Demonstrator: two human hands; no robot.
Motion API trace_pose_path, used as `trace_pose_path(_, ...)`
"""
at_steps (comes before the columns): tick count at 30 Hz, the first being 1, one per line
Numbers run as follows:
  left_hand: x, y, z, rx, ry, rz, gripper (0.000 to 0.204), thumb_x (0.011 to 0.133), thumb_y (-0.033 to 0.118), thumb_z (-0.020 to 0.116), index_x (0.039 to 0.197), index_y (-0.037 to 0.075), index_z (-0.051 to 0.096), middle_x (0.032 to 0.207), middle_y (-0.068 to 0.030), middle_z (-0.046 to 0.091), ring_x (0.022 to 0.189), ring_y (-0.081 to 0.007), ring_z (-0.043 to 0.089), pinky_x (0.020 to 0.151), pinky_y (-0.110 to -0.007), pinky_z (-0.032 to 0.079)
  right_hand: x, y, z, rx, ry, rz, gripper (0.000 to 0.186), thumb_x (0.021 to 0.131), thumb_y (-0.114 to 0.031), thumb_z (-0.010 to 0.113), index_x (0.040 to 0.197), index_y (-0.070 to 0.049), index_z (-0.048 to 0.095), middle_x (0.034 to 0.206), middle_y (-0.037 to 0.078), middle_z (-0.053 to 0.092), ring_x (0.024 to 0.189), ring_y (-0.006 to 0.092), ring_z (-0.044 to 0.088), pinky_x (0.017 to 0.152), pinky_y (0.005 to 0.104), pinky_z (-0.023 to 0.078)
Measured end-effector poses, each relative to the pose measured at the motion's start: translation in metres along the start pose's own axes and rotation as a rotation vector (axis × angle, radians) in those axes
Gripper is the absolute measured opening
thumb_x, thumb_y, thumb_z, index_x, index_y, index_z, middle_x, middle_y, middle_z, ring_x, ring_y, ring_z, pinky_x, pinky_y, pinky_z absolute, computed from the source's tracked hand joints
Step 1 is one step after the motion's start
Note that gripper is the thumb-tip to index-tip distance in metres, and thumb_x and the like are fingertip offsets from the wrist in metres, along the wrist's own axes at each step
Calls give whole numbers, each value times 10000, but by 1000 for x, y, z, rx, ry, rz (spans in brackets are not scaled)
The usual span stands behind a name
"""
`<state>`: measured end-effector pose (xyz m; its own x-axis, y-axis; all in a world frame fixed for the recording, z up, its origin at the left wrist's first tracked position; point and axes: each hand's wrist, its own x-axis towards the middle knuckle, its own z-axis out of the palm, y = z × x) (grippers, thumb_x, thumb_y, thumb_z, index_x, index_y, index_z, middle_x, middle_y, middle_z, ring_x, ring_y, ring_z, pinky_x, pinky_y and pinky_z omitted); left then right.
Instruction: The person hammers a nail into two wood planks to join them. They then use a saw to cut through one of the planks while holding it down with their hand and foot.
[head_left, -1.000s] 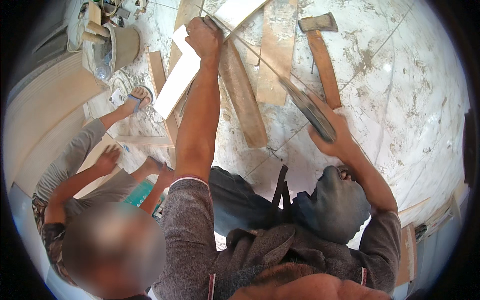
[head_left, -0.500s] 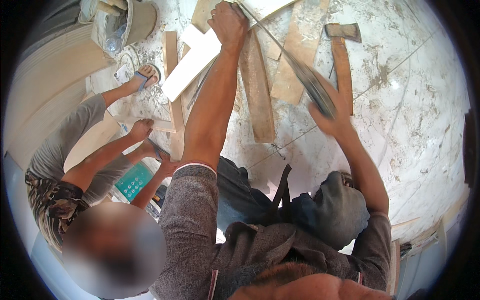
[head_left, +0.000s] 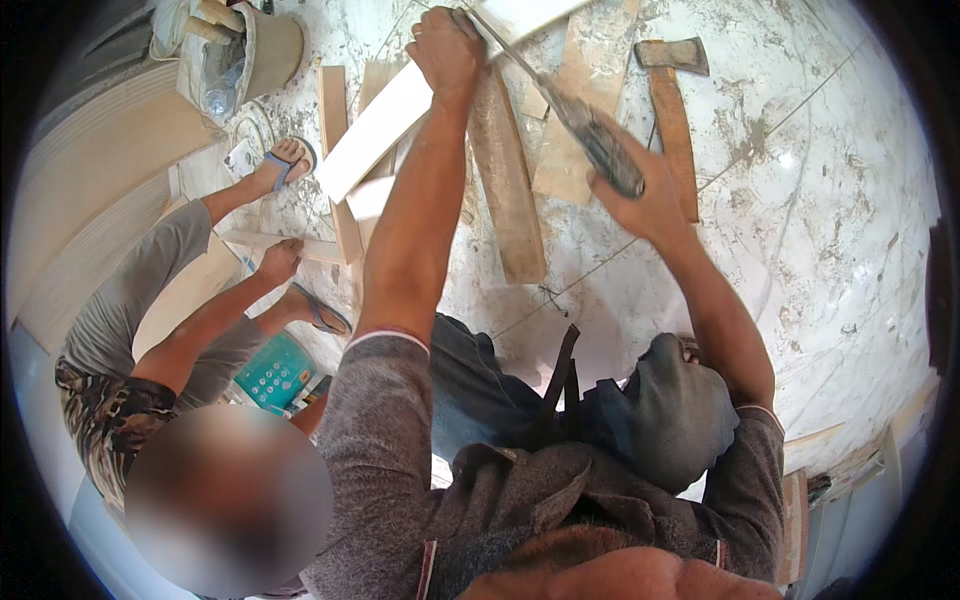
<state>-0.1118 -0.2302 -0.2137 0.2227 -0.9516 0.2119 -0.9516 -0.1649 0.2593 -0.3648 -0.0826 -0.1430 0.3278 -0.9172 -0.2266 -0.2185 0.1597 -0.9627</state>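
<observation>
My left hand (head_left: 448,52) is closed over the long white board (head_left: 375,130), its fingers curled at the board's edge. In my right hand (head_left: 650,195) is a handsaw (head_left: 598,145), gripped by its dark handle and seen nearly edge-on. Its thin blade slants up and left to the board beside my left hand. A small white piece (head_left: 372,197) shows just below the board, partly hidden by my left forearm. Under and around the board lie wooden planks (head_left: 508,190), some covered by my arm.
An axe (head_left: 672,130) with a wooden handle lies right of the saw. A co-worker's hand (head_left: 281,262) rests on a wood strip at the left. Nearby are a bucket (head_left: 272,55) with tools and a teal box (head_left: 275,372). A flat board (head_left: 585,100) lies on the stained floor.
The saw and my right hand have shifted slightly up and left. A white piece above the board is gone from there; one now shows below it. The co-worker's other hand has drawn back.
</observation>
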Motion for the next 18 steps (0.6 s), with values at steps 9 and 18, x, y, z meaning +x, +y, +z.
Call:
trace_pose_path(9,-6,21,-5,-34,-34,-119,254,938,233,438,909,30,587,941,-179,614,918,-379,565,810,-542,380,1,14,18,23,106,-111,644,760,-18,625,1380,-26,453,1017,194,672,836,253,684,768,313,514)
trace_pose_path(18,-2,13,3,59,-39,-84,198,886,178,468,913,27,594,935,-164,614,928,-361,571,797,-526,402,-76,-5,-46,-152,-74,118,667,751,-14,601,1396,-36,433,1179,213,626,1000,278,664,869,307,496)
